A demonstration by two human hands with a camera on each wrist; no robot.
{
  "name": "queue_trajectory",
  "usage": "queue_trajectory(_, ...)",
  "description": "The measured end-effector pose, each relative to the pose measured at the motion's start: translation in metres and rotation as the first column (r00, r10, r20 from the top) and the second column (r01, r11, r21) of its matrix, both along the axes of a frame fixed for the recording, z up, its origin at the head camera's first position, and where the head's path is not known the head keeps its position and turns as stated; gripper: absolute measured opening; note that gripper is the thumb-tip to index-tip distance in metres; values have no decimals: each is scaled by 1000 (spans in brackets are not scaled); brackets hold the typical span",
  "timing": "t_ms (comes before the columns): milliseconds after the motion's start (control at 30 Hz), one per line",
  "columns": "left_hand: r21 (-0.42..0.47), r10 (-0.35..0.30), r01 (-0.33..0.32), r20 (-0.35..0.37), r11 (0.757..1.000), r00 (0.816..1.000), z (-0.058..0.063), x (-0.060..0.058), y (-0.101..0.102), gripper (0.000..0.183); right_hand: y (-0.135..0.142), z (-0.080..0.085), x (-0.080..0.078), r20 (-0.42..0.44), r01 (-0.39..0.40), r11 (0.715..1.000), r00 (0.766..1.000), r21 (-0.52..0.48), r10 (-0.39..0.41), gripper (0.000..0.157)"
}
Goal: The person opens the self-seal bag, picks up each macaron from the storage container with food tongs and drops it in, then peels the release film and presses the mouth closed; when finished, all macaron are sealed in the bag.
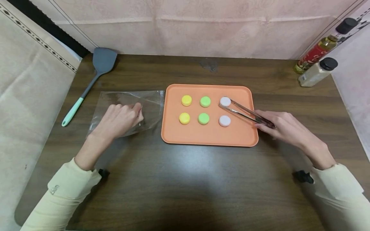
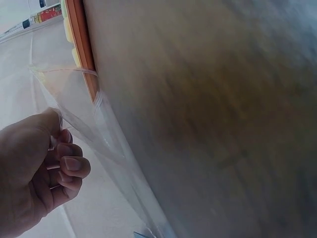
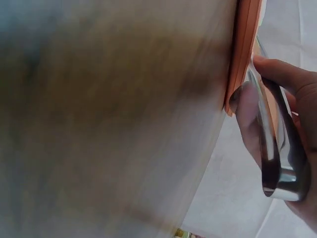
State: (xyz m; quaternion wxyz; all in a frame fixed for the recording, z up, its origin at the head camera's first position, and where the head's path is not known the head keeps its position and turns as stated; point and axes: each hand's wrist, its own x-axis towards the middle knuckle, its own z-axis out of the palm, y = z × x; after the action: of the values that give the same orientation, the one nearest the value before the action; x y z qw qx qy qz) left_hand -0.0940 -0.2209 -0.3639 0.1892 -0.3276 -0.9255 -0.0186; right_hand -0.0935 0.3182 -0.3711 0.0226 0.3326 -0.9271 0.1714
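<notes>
An orange tray (image 1: 208, 136) bears two yellow discs (image 1: 186, 100), two green discs (image 1: 205, 101) and two white discs (image 1: 224, 121), set in two rows. My right hand (image 1: 284, 128) holds metal tongs (image 1: 242, 115) over the tray's right side, the tips on either side of the far white disc (image 1: 225, 101). In the right wrist view the tongs' bent end (image 3: 285, 186) shows between thumb and fingers. Left of the tray, my left hand (image 1: 121, 118) pinches a clear plastic bag (image 1: 150, 106). The left wrist view shows the bag (image 2: 109, 144) lifted at its upper layer, fingers curled.
A spatula (image 1: 101, 65) with a grey blade and mint handle lies at the far left of the wooden table (image 1: 185, 186). At the back right stand a bottle with a red label (image 1: 315, 54) and a black-capped jar (image 1: 316, 73). Pale cloth (image 1: 185, 29) hangs behind.
</notes>
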Motion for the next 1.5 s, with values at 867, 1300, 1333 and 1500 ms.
queue_trajectory(867,-7,-13,13,-34,1000,999,0,3,-5,22,-153,46,-15,113,-285,957,951,-56,289,13)
queue_trajectory(1300,30,-20,22,-60,999,998,2,3,-6,22,-216,33,-36,171,-368,930,917,18,360,13)
queue_trajectory(1333,30,-21,23,-60,999,998,2,3,-6,22,-219,33,-36,169,-368,929,918,32,358,12)
queue_trajectory(1500,32,-16,17,-41,999,999,4,4,-6,23,-236,33,-40,152,-379,921,919,90,364,13)
